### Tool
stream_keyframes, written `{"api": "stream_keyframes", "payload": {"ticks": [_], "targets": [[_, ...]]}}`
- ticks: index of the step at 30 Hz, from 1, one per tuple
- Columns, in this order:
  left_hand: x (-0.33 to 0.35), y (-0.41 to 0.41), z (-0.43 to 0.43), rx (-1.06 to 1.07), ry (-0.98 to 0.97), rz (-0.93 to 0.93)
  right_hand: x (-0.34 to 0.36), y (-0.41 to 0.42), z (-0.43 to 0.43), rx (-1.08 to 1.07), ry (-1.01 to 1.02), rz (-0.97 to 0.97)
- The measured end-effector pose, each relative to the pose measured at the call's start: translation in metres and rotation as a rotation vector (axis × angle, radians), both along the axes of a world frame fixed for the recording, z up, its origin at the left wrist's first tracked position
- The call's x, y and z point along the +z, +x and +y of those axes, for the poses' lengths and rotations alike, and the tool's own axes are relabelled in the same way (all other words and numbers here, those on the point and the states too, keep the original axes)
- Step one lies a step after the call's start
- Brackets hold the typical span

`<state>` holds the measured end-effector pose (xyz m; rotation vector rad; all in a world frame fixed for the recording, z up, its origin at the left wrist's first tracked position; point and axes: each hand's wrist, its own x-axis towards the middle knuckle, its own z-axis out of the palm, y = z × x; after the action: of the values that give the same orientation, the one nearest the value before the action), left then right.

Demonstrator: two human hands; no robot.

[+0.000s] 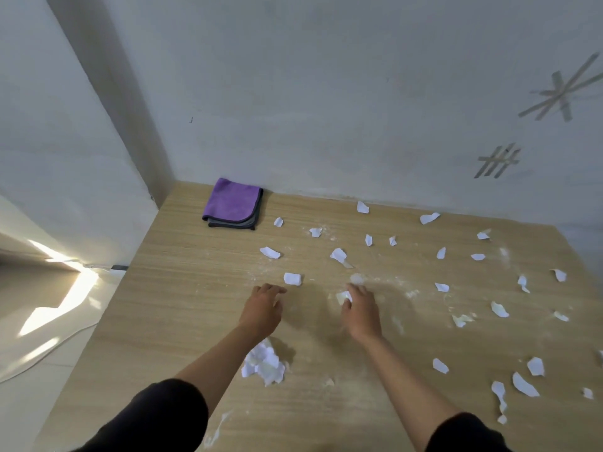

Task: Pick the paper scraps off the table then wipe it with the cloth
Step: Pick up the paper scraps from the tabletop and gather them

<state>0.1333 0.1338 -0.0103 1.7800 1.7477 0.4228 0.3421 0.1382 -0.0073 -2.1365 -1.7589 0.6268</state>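
On the table point(182, 288) the right hand point(360, 309) pinches a scrap point(343, 296) (left hand point(262, 308) fingers loosely spread), cloth point(232, 203) folded far back.

cloth point(232, 203) at table's point(182, 298) far left corner, scraps point(338, 255) scattered right, pile point(264, 363) near.

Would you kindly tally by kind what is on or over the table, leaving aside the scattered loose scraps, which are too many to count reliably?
Folded purple cloth: 1
Heap of gathered paper scraps: 1
Hands: 2 (left hand, right hand)
Total: 4
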Motion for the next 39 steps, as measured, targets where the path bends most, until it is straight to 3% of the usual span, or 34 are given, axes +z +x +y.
{"api": "stream_keyframes", "payload": {"ticks": [6, 15, 18, 20, 23, 26, 31, 35, 37, 39], "targets": [[-0.003, 0.029, 0.042, -0.1, -0.023, 0.123, -0.018, 0.014, 0.022, 0.254, -0.09, -0.146], [-0.016, 0.039, 0.074, -0.027, -0.028, 0.235, -0.008, 0.017, 0.076, 0.111, -0.017, 0.188], [-0.021, 0.036, 0.08, -0.019, -0.058, 0.208, -0.002, 0.016, 0.103, 0.14, 0.073, 0.03], [-0.023, 0.031, 0.083, 0.0, -0.025, 0.128, -0.003, 0.016, 0.118, 0.175, 0.031, -0.079], [-0.024, 0.021, 0.09, 0.073, 0.138, 0.081, -0.009, 0.018, 0.129, 0.217, -0.075, -0.098], [-0.019, 0.009, 0.1, 0.099, 0.178, 0.082, -0.016, 0.02, 0.128, 0.221, -0.081, -0.091], [-0.016, -0.007, 0.115, -0.012, 0.002, 0.223, -0.021, 0.016, 0.105, 0.134, 0.043, 0.166], [-0.01, -0.014, 0.108, -0.007, 0.015, 0.351, -0.013, 0.0, 0.078, 0.06, 0.04, 0.404], [-0.007, -0.013, 0.097, 0.015, -0.001, 0.321, -0.009, -0.012, 0.061, 0.026, 0.036, 0.487], [-0.004, -0.012, 0.083, 0.1, -0.033, 0.131, -0.008, -0.027, 0.041, -0.005, 0.025, 0.528]]}}
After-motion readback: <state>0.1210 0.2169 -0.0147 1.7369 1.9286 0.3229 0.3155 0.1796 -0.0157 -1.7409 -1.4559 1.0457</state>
